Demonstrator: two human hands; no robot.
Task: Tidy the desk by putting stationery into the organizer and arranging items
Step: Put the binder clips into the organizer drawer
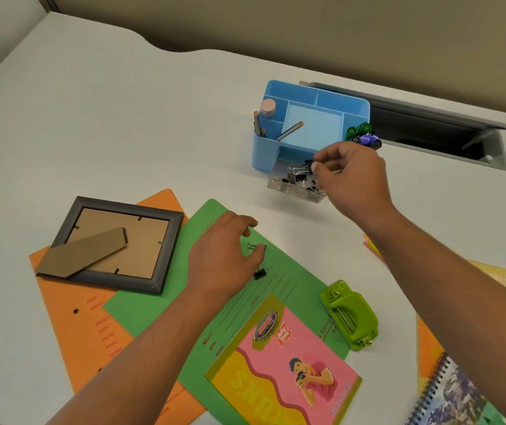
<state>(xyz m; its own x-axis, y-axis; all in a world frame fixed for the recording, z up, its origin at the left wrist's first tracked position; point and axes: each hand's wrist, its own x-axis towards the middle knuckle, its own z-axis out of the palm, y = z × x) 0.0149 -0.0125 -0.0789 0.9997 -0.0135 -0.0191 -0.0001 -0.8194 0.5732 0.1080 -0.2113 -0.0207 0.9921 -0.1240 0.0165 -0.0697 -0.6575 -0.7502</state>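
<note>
the pink notebook (282, 363) is lying nearest on the green folder (159, 305), where the left hand (224, 256) is curling its fingers over a loose clip (256, 247), grip unclear; the right hand (353, 179) is pinching a black clip (308, 163) over the clear tray (294, 188) by the blue organizer (262, 154).

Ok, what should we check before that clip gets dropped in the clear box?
1. Right hand pinches the held clip: ok.
2. Held clip is over the clear box, which sits in front of the blue organizer: ok.
3. Room in the clear box for more clips: cannot tell.
4. Left hand has a firm hold on the second clip: cannot tell; its fingers are around it.
5. Green folder is free of clips: not ok; a black clip lies on it.
</note>
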